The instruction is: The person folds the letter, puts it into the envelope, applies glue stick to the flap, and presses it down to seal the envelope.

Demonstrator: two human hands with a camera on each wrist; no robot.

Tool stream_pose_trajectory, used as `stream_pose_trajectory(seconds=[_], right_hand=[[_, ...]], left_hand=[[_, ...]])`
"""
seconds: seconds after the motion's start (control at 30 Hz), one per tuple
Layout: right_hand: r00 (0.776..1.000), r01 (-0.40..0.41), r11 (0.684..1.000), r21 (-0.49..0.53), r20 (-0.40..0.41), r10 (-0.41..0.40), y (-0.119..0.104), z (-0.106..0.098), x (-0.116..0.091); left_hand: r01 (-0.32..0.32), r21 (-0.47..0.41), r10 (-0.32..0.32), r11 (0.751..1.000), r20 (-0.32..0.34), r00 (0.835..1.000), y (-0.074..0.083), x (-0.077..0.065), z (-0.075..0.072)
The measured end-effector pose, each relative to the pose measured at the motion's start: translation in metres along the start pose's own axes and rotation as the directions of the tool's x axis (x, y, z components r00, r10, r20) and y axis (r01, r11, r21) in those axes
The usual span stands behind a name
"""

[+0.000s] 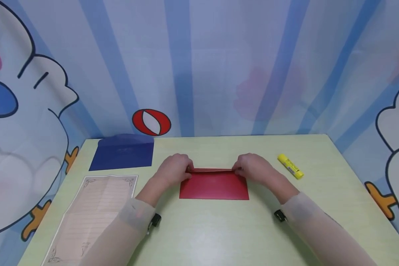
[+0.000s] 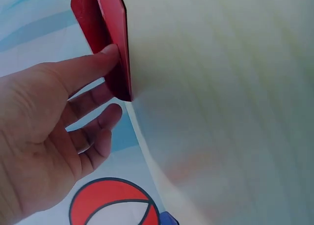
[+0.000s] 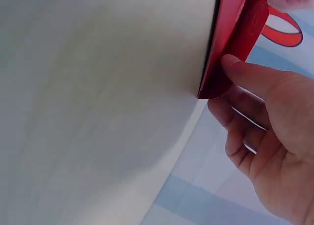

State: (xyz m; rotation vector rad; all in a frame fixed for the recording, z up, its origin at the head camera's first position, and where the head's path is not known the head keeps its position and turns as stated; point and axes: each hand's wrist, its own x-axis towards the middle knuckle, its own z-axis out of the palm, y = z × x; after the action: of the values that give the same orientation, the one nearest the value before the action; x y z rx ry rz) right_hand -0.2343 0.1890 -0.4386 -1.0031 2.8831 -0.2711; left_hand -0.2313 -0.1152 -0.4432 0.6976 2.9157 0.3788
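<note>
A red envelope (image 1: 214, 186) lies on the table in front of the person, its flap raised along the far edge. At its far left corner the left hand (image 1: 175, 169) pinches the flap, thumb on the near side and fingers behind, as the left wrist view shows on the red paper (image 2: 112, 18). The right hand (image 1: 254, 168) holds the far right corner the same way; in the right wrist view the thumb presses at the flap's fold (image 3: 228, 33) and the fingers sit behind it.
To the right lies a yellow glue stick (image 1: 290, 166). A dark blue envelope (image 1: 122, 155) rests at the table's back left, with a lined, bordered sheet of letter paper (image 1: 99, 207) nearer, partly under the left sleeve. A printed blue curtain (image 1: 212, 66) hangs behind the table (image 1: 206, 236).
</note>
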Motion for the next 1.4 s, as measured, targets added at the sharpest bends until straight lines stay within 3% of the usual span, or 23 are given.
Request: stream_pose_trajectory(seconds=[0.1, 0.27, 0.53, 0.67, 0.8, 1.1, 1.4], right_hand=[[0.998, 0.036, 0.997, -0.067, 0.052, -0.033, -0.005, -0.001, -0.005], [0.993, 0.041, 0.986, -0.161, 0.119, -0.022, -0.017, -0.001, -0.010], [0.978, -0.037, 0.988, -0.148, 0.199, 0.066, -0.031, -0.002, -0.020], [0.977, -0.051, 0.986, -0.156, 0.196, 0.081, -0.036, 0.001, -0.022], [0.982, -0.050, 0.988, -0.143, 0.172, 0.075, -0.041, 0.007, -0.023], [0.984, 0.021, 0.994, -0.110, 0.179, -0.001, -0.060, 0.016, -0.014], [0.984, 0.030, 0.983, -0.180, 0.180, 0.003, -0.071, 0.012, -0.014]], left_hand=[[-0.017, 0.062, 0.016, 0.998, 0.016, 1.000, 0.004, -0.002, 0.001], [-0.024, 0.109, 0.020, 0.994, 0.041, 0.999, 0.010, -0.006, 0.003], [-0.039, 0.173, 0.028, 0.984, 0.064, 0.998, 0.019, -0.015, 0.004], [-0.076, 0.184, 0.064, 0.980, 0.071, 0.995, 0.028, -0.022, 0.007], [-0.101, 0.132, 0.088, 0.986, 0.101, 0.991, 0.038, -0.026, 0.011], [-0.086, 0.108, 0.063, 0.990, 0.202, 0.977, 0.050, -0.027, 0.011], [-0.053, 0.184, 0.013, 0.982, 0.215, 0.977, 0.060, -0.028, 0.008]])
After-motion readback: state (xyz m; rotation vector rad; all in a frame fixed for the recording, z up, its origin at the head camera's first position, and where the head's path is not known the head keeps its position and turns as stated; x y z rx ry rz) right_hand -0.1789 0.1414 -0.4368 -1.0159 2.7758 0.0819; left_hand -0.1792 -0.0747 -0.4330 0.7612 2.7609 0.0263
